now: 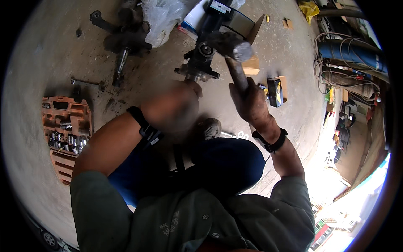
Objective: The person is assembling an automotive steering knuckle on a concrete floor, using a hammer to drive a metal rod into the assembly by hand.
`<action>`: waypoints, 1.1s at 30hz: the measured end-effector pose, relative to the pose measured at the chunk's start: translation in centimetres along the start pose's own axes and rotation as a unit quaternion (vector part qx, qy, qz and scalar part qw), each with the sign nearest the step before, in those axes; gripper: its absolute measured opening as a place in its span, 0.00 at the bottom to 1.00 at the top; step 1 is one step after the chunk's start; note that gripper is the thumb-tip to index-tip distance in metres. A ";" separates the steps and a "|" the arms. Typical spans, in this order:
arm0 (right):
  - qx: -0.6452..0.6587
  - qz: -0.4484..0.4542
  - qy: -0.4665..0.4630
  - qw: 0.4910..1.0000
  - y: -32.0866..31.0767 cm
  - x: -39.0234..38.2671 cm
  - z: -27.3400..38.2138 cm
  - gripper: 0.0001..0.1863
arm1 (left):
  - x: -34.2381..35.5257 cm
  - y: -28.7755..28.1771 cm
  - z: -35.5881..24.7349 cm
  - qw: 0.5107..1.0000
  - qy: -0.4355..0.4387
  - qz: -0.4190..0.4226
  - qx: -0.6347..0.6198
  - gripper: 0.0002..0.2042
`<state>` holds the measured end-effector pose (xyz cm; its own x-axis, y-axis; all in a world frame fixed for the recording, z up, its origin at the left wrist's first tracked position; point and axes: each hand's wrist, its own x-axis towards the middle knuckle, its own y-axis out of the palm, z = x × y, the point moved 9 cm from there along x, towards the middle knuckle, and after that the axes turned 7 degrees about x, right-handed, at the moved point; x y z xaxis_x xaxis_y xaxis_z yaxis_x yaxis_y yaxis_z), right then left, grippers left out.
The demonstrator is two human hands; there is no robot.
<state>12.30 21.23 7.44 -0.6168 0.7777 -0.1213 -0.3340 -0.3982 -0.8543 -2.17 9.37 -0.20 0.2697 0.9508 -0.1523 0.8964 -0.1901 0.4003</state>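
Observation:
My right hand (251, 103) is closed round the handle of a hammer (239, 75). Its heavy steel head (241, 49) is raised in front of a black steering knuckle or hub-like metal part (197, 63) with a flange, which lies on the floor. At the flange's near end, by a short shiny shaft, my left hand (174, 103) is curled. A round blur covers most of this hand, so what its fingers grip cannot be made out. Dark watch-like bands sit on both wrists.
An orange socket case (67, 105) lies at left, with a wrench (86, 82) beyond it. Another greasy metal part (126, 44) with a shaft lies at far left, beside clear plastic wrap (161, 21). A small black box (276, 92) and washers (243, 135) are right; cylinders and hoses (352, 54) stand farther right.

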 end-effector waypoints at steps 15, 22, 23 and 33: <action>0.001 0.036 -0.003 0.999 1.9 0.2 -0.9 0.18 | -0.2 -0.4 -1.8 0.967 0.129 0.011 0.221 0.14; 0.056 -0.021 0.022 0.998 -1.7 0.5 1.6 0.19 | -0.4 -0.6 0.9 0.997 -0.023 -0.007 -0.078 0.14; 0.076 -0.039 0.027 0.996 -2.2 0.3 1.4 0.19 | -0.2 -0.8 0.9 0.998 -0.023 -0.023 -0.057 0.13; 0.017 0.007 0.025 1.000 -1.0 0.7 1.2 0.20 | 3.0 -1.1 9.1 0.918 -0.337 -0.151 -0.143 0.08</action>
<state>11.35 21.58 8.78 -0.5854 0.7948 -0.1601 -0.3492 -0.4253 -0.8350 0.86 10.21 -9.31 0.2667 0.5646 -0.7811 0.8630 0.2209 0.4544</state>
